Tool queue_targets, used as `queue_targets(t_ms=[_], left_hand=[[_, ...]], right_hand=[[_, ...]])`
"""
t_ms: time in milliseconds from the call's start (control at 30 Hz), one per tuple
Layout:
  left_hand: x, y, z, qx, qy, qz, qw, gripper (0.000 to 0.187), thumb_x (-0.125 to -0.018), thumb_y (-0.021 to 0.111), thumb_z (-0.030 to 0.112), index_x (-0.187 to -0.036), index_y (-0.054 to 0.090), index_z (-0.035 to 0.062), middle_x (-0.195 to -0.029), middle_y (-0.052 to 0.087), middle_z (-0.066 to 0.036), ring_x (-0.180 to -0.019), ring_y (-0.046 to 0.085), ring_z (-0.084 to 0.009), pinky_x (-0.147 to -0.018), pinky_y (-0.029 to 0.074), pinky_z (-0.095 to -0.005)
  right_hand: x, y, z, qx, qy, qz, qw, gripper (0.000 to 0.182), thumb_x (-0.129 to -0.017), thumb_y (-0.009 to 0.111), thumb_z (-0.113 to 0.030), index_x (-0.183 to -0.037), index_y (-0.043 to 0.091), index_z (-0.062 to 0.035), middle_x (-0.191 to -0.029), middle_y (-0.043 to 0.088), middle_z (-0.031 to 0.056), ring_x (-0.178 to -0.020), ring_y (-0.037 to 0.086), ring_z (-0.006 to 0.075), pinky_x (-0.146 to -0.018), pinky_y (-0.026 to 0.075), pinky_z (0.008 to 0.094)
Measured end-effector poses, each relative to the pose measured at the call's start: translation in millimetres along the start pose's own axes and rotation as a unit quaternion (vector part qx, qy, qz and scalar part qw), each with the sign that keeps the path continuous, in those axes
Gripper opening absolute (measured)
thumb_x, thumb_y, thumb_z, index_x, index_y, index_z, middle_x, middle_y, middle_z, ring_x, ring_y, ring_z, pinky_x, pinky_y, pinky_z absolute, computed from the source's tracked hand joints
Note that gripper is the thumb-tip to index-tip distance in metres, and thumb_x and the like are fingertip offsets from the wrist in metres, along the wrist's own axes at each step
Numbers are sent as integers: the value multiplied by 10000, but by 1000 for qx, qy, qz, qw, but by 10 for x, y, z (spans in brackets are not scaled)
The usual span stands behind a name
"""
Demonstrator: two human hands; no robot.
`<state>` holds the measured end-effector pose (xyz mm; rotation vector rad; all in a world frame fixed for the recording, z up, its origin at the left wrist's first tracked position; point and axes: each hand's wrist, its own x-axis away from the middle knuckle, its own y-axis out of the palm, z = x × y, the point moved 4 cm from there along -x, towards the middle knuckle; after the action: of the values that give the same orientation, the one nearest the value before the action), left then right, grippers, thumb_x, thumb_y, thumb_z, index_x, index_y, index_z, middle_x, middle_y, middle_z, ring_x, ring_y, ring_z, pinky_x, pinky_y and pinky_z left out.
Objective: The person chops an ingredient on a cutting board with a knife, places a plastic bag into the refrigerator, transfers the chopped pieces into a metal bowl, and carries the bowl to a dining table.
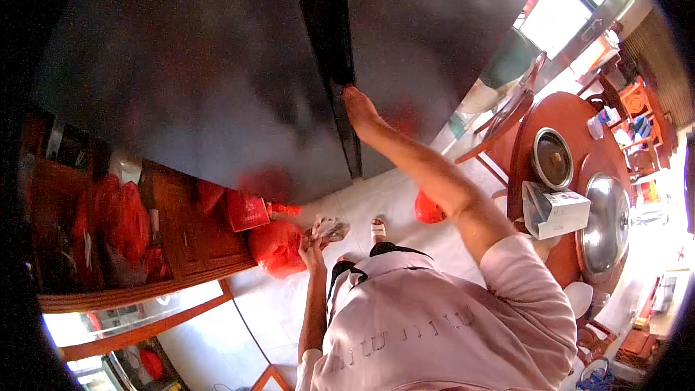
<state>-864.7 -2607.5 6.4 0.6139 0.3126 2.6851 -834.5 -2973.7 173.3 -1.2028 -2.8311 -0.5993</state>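
Right hand at the dark double doors, left hand holding a clear packet

The dark double doors fill the upper part of the view, glossy, with a black upright strip between the two panels. The right hand is at this strip, its arm stretched out; its fingertips are lost against the black, so whether they are curled round an edge or only laid on it I cannot tell. The left hand is closed on a clear packet, held below the lower edge of the doors, out in front of them. The packet looks crinkled and see-through, and its contents are too small to make out.

To the left of the doors stands a wooden cabinet, with red plastic bags hanging at its front. Near the lower left corner of the doors are a red box and, just beside it, a full red bag. A sandalled foot rests on the pale floor before the doors.

To the right of the doors is a round, reddish-brown tabletop. It carries a round pan, a white box and a large shiny metal lid, the lid farthest from the doors.
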Motion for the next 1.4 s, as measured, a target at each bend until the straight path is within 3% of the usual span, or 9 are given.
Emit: queue_targets(t_ms=[333,433,567,767,933,1033,1133,1267,1400], left_hand=[[250,352,-7,-13,-13,-62,998,240,-841,532,2,-1080,550,-12,-989,629,-63,-781,626,-147,-648,543,-283],[302,285,28,-13,-13,-64,998,236,-840,531,-25,-1075,554,-18,-1038,618,-60,-833,610,-128,-653,535,-266],[306,166,-15,-31,-18,-75,997,236,-837,529,-58,-1070,549,-34,-1055,597,-87,-833,610,-140,-659,544,-269],[373,213,36,-61,-10,-124,990,234,-844,537,-39,-1077,550,-37,-985,598,-80,-811,608,-143,-660,539,-268],[356,416,-113,-99,-5,-197,975,250,-847,562,-20,-1097,564,-29,-942,611,-62,-766,583,-107,-636,497,-239],[373,633,-260,-137,10,-237,962,254,-831,589,-10,-1084,578,-26,-944,616,-79,-776,598,-122,-647,507,-250],[373,854,-128,-184,23,-249,951,251,-821,606,9,-1068,593,-38,-950,622,-93,-758,607,-128,-634,517,-253],[237,1167,-105,-161,-40,-315,934,310,-808,595,-4,-1117,594,-17,-1016,617,-93,-784,608,-137,-671,521,-257],[40,1461,-16,-196,47,-368,908,325,-776,610,8,-1101,598,1,-969,627,-78,-800,598,-140,-695,489,-255]], right_hand=[[-7,-434,626,366,-199,-27,909,433,-838,462,-102,-1261,511,-22,-1253,525,112,-1211,435,228,-1082,262,341],[723,-595,515,830,-289,-7,477,434,-810,453,-100,-1221,521,25,-1256,520,114,-1226,423,231,-1096,252,351],[1613,-906,320,897,-280,-5,342,373,-816,471,-187,-1114,589,3,-1208,532,121,-1176,442,287,-1061,277,417],[2786,-1174,-53,851,-194,53,486,309,-734,652,-247,-905,633,10,-986,558,170,-1042,470,325,-954,350,469],[3240,-2564,599,718,-198,223,628,600,-755,667,-180,-1275,426,-4,-1120,545,211,-988,538,347,-842,441,466],[3552,-2808,437,378,-85,291,875,595,-766,617,-107,-1300,368,-20,-1090,533,141,-914,554,212,-719,487,331],[3640,-3108,472,302,-64,350,884,595,-789,610,-154,-1314,354,-36,-986,561,100,-725,537,145,-617,471,280],[3694,-3140,714,657,10,413,631,573,-784,596,-135,-1306,387,-28,-1202,527,207,-978,548,333,-880,432,403],[2966,-1735,778,454,-59,164,874,661,-750,699,-300,-1296,424,-48,-1180,498,222,-1071,515,399,-897,426,451]])
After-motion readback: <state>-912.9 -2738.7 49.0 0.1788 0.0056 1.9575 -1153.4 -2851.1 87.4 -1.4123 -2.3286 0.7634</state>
